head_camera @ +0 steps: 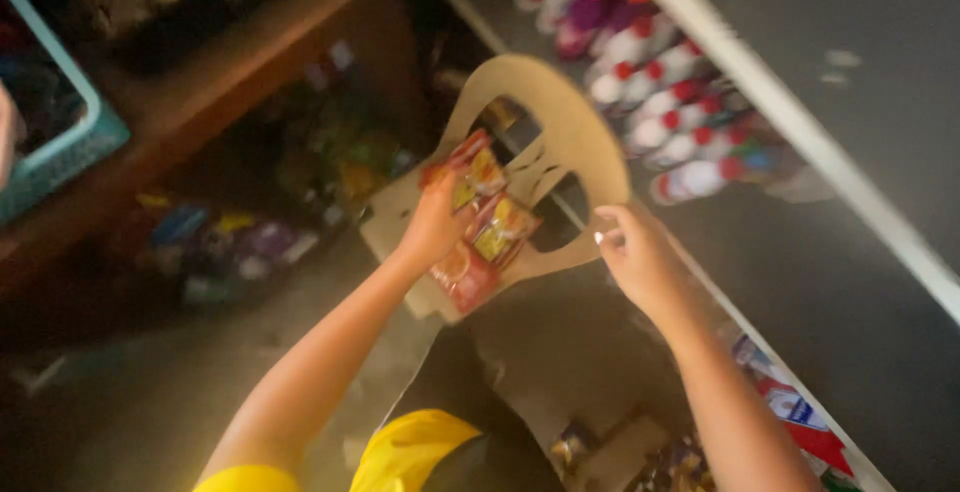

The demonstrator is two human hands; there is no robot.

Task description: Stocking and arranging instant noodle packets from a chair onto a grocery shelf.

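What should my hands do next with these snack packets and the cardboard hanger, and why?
Probably press the packets flat against the cardboard hanger: the left hand covers them while the right hand pinches the hanger's edge, so the board looks steadied.

Dim shop: wooden shelf (230,72) w/ teal basket (70,142), grey floor (150,402), bottle rack (670,102).

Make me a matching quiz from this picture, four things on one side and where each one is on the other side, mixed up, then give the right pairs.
Things:
1. red and yellow sachets
2. cardboard hanger card
3. red-capped white bottles
4. teal basket

Places:
A. on the shelf at upper right
B. at the far left edge
C. under the left hand
D. gripped at its edge by the right hand

Pairs: 1-C, 2-D, 3-A, 4-B
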